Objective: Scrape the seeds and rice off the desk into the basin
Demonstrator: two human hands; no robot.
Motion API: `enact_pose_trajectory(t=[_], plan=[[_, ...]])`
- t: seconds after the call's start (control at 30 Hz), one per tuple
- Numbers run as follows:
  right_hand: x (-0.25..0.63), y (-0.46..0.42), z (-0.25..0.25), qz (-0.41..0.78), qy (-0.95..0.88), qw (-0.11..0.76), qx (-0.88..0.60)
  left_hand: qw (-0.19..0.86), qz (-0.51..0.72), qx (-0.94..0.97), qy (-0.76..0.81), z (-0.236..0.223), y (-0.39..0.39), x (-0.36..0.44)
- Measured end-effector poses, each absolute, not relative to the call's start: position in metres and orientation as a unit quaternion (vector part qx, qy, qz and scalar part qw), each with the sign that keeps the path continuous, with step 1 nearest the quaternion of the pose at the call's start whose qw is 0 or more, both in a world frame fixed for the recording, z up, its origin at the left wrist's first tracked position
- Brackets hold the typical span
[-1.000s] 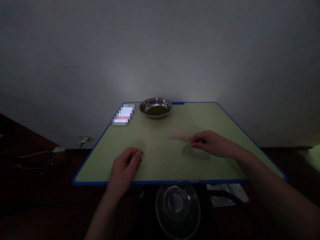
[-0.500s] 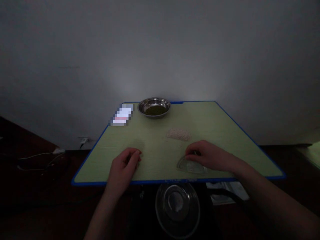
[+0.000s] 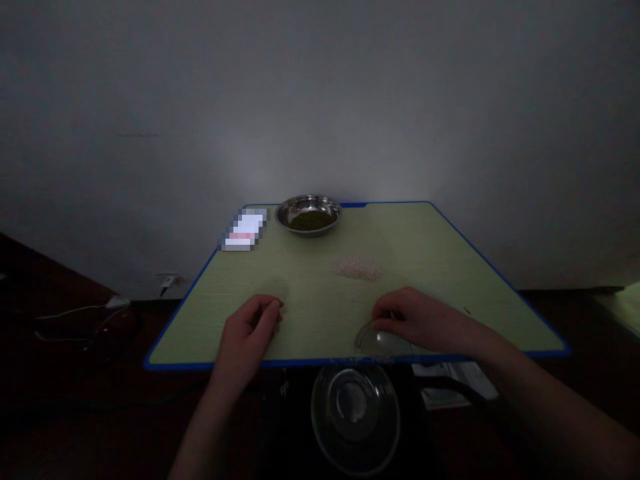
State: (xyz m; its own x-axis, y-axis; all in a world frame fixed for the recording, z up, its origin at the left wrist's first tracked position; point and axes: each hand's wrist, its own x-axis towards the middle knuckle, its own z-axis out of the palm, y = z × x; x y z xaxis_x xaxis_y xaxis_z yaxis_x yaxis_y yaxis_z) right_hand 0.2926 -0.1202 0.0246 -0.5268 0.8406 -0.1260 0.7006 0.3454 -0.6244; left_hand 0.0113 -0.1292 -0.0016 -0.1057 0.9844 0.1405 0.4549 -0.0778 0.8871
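As its curved edge is meeting the thumb and fingertips of a right hand [image 3: 414, 321], a clear half-round plate [image 3: 384, 343], apparently a protractor, is lying low at the near blue edge [image 3: 300, 365] of a pale green tabletop [image 3: 310, 267]. A light, even pinch would probably be serving best, with the wrist staying low and the thin plate being kept from tipping over the edge. The plate is looking see-through and dim, catching one small glint, its markings blurring. A left hand [image 3: 250, 328] is curling, thumb pressing to fingers; whether it is gripping anything, one cannot tell. Beyond, pale grains [image 3: 357, 268] are lying heaped, well apart from a steel bowl [image 3: 308, 233].
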Motion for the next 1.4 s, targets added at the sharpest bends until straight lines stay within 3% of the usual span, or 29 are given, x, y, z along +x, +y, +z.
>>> enact_pose_trajectory(t=[0.57,0.97,1.4], plan=[[0.291,-0.119,0.026,0.303,-0.792,0.142,-0.511,0.310,0.430,0.591,0.608,-0.003,-0.129,0.011],[0.250,-0.101,0.017,0.308,-0.850,0.127,-0.409,0.305,0.430,0.596,0.606,-0.005,-0.128,0.009],[0.254,-0.103,0.020,0.340,-0.844,0.118,-0.398,0.314,0.432,0.590,0.606,-0.006,-0.128,0.009]])
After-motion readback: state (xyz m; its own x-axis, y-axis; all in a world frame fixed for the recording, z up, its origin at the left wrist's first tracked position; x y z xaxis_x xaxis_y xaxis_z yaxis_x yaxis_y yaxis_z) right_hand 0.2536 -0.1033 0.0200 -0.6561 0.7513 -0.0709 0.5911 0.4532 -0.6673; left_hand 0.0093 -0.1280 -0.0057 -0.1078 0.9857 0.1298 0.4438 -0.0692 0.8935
